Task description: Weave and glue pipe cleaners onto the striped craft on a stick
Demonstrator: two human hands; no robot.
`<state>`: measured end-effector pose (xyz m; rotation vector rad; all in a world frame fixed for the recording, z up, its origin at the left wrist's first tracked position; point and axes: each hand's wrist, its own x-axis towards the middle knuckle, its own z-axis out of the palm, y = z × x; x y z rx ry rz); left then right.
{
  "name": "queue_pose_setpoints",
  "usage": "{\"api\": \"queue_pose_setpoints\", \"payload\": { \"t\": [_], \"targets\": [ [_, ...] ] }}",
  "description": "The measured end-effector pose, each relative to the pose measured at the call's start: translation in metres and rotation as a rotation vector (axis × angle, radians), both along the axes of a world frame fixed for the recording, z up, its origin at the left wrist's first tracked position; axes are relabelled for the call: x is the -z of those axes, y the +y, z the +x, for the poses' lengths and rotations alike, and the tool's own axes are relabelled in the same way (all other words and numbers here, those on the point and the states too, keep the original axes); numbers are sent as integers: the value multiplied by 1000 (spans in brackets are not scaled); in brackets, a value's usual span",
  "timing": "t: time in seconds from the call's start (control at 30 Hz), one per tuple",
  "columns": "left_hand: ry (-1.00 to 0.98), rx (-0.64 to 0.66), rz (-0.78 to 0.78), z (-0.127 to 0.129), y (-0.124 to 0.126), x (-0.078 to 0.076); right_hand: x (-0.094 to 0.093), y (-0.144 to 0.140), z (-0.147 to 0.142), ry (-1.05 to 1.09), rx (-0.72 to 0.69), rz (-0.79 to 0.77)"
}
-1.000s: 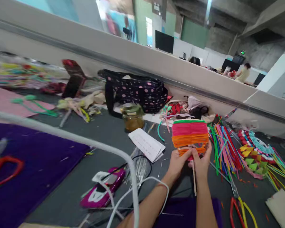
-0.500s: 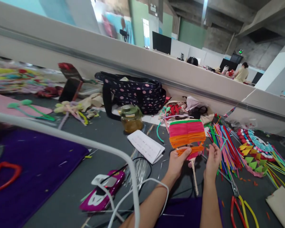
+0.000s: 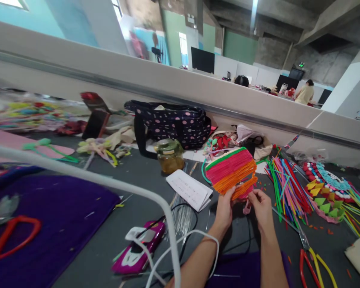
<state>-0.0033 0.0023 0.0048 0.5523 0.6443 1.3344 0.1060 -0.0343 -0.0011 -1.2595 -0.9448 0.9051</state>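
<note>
A flat striped craft panel (image 3: 232,170), in green, pink and orange rows that look like wound pipe cleaners, is held up tilted above the desk. My left hand (image 3: 225,210) grips its lower edge, thumb in front. At the lower right corner, the fingers of my right hand (image 3: 261,206) are pinched on the panel. A small gap shows between the orange rows. Below the panel, between the hands, hangs a small pink piece (image 3: 247,208). To the right lie loose coloured pipe cleaners (image 3: 285,186) and pliers with red and yellow handles (image 3: 312,256).
A white tube (image 3: 114,180) arches across the front left. Beyond it lie a purple glue gun (image 3: 141,248), folded paper (image 3: 189,189), a glass jar (image 3: 170,156) and a dark patterned bag (image 3: 174,124). Red-handled scissors (image 3: 16,236) rest on purple cloth (image 3: 66,224). A low partition (image 3: 108,68) runs behind.
The panel has turned and tipped, its left side lower. My right hand has moved in from beside the panel and closed on its lower right corner. The view has shifted slightly.
</note>
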Motion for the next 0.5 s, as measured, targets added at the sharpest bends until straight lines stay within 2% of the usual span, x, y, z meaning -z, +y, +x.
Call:
{"api": "queue_pose_setpoints", "payload": {
  "t": [0.13, 0.3, 0.5],
  "targets": [
    [-13, 95, -19, -1, 0, -1, 3, 2, 4, -18, 76, 30],
    [12, 171, -23, -4, 1, -1, 8, 3, 12, -69, 107, 56],
    [-63, 292, 58, -13, 2, -8, 1, -4, 35, -278, 199, 82]
  ]
}}
